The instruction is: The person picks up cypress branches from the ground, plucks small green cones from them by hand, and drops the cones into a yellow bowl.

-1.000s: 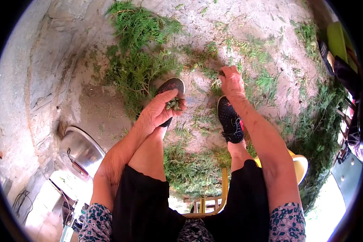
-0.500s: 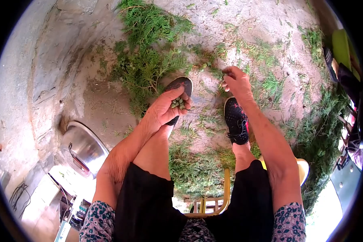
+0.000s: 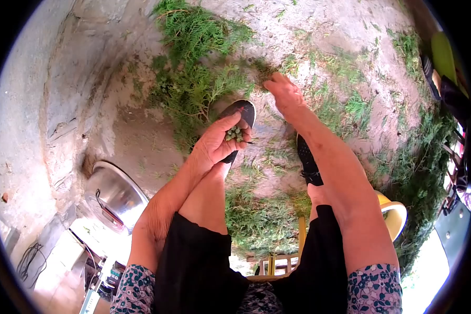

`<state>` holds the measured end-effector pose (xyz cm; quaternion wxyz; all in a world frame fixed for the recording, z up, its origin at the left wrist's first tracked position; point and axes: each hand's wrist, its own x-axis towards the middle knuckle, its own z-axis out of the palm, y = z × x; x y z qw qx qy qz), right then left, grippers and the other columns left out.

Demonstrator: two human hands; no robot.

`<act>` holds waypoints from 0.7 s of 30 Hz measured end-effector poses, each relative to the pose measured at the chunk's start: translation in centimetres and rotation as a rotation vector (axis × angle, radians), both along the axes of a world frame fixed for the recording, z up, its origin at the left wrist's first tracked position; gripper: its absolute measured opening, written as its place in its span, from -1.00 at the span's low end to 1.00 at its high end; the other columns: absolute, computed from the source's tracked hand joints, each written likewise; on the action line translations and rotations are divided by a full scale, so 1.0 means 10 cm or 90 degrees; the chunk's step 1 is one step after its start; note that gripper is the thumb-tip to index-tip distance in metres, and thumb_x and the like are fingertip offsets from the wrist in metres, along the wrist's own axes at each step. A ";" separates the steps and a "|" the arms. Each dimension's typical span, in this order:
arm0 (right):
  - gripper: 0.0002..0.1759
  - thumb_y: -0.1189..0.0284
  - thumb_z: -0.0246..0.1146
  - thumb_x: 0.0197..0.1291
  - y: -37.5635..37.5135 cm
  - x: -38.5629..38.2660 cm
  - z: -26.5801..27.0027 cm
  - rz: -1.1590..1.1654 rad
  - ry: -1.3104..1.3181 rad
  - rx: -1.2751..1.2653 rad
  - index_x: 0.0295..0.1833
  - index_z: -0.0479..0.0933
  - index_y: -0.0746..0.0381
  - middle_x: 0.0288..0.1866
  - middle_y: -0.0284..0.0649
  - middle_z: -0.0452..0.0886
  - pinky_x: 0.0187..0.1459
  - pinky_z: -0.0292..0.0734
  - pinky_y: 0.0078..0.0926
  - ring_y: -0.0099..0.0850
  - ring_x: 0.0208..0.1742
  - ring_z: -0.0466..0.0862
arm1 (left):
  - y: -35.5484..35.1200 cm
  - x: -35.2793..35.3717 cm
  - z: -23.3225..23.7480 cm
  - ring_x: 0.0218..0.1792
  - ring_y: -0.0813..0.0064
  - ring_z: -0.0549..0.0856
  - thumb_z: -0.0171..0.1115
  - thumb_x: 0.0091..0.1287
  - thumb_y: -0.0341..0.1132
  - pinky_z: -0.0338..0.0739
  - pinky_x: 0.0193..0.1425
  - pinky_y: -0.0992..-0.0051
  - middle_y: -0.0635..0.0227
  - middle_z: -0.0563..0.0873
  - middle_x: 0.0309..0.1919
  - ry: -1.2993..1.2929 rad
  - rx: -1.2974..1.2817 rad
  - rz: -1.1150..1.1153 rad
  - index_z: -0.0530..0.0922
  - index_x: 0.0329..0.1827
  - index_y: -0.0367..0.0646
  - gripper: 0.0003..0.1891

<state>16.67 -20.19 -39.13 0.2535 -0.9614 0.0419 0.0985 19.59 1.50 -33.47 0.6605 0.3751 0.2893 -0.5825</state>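
My left hand [image 3: 220, 138] is cupped above the shoe [image 3: 244, 108] on the left, its fingers curled round several small green cones [image 3: 235, 134] that look like cypress cones. My right hand [image 3: 286, 96] reaches down to the littered ground, farther forward than the left. Its fingers are bent and drawn together, with their tips hidden or blurred, so whatever they may hold does not show. Just left of it lie leafy evergreen branches [image 3: 193, 86] with flat, scaly sprays.
A shiny metal basin [image 3: 118, 193] stands at the left by the rough wall [image 3: 23, 120]. A yellow container [image 3: 394, 214] is beside my right arm. More cut greenery [image 3: 421, 193] is heaped along the right. Loose sprigs [image 3: 261, 214] cover the ground between my legs.
My right hand has moved left and slightly forward, down to the ground near the branches. The left hand stays cupped round the cones. The whole view has shifted slightly.
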 end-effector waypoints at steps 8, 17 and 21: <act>-0.74 0.60 0.22 0.02 0.09 -0.15 0.38 -0.251 -0.102 0.290 -0.11 0.51 0.25 -0.24 -0.14 0.51 -0.25 0.50 -0.42 -0.30 -0.28 0.57 | 0.02 -0.01 0.00 -0.33 0.39 0.63 0.15 0.30 -0.13 0.56 -0.33 0.44 0.20 0.63 -0.34 -0.011 -0.008 0.056 0.53 -0.31 -0.21 -0.72; -0.80 0.58 0.23 0.01 0.35 -0.04 0.57 -0.263 0.070 0.589 -0.18 0.56 0.27 -0.34 -0.16 0.57 -0.27 0.51 -0.47 -0.38 -0.34 0.58 | 0.00 0.02 0.07 -0.40 0.40 0.65 0.14 0.31 -0.16 0.56 -0.45 0.49 0.24 0.65 -0.39 0.005 -0.019 0.088 0.54 -0.26 -0.22 -0.74; -0.66 0.67 0.13 0.00 0.16 -0.08 0.13 0.010 -0.007 0.043 -0.06 0.51 0.18 -0.09 -0.15 0.46 -0.25 0.54 -0.37 -0.25 -0.15 0.56 | 0.01 0.03 0.04 -0.42 0.42 0.64 0.14 0.30 -0.20 0.55 -0.48 0.50 0.25 0.64 -0.41 0.029 0.006 0.074 0.54 -0.31 -0.20 -0.78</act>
